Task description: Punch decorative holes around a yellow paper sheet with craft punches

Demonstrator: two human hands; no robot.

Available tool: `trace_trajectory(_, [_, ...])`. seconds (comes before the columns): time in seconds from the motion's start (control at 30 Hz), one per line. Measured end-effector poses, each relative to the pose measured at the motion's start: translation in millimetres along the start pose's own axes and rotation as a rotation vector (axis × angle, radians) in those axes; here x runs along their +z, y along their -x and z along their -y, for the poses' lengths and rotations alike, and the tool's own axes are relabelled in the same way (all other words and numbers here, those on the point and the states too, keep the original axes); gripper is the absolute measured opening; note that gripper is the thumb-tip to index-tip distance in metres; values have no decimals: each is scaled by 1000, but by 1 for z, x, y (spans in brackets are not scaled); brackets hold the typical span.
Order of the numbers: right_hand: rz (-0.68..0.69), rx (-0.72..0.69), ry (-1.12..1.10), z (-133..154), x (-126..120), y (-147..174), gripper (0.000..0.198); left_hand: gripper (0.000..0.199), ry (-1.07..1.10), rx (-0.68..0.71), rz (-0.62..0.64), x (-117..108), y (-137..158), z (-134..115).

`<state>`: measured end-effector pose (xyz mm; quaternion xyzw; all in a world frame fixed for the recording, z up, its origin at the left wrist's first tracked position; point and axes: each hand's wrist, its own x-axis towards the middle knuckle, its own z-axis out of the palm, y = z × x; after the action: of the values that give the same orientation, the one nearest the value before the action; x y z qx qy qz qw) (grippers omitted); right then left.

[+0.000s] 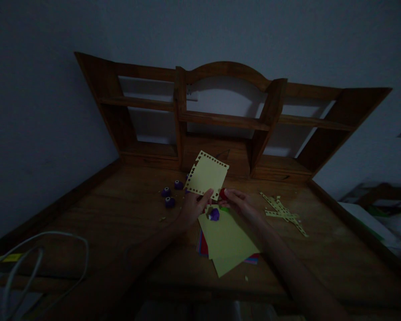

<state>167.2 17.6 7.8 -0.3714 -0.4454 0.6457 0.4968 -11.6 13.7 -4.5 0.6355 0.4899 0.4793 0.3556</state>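
Note:
My left hand (197, 207) pinches the lower edge of a pale yellow sheet of paper (207, 173), which is tilted up above the desk. Rows of small punched holes run along the sheet's edges. At the sheet's lower right corner, my right hand (239, 200) is closed on a small red craft punch (223, 193), partly hidden by the fingers. Below the hands, a purple craft punch (214, 215) lies on a stack of yellow paper (230, 240). Red and blue sheets stick out from under that stack. A bit of bright green shows beneath my right hand.
Several purple punches, one of them here (169, 202), stand left of my left hand. Punched yellow strips (284, 211) lie crossed on the right of the wooden desk (130, 200). A wooden shelf unit (220, 117) rises behind. A white cable (83, 240) loops at the left front.

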Motion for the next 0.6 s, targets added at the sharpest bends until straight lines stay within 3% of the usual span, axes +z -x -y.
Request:
trace_trajectory(0.33, [15, -14, 52, 2, 0, -1, 24, 47, -21, -14, -5, 0, 0, 0])
trace_trajectory(0.6, [96, -57, 151, 5, -1, 2, 22, 44, 19, 68, 123, 1, 2, -7])
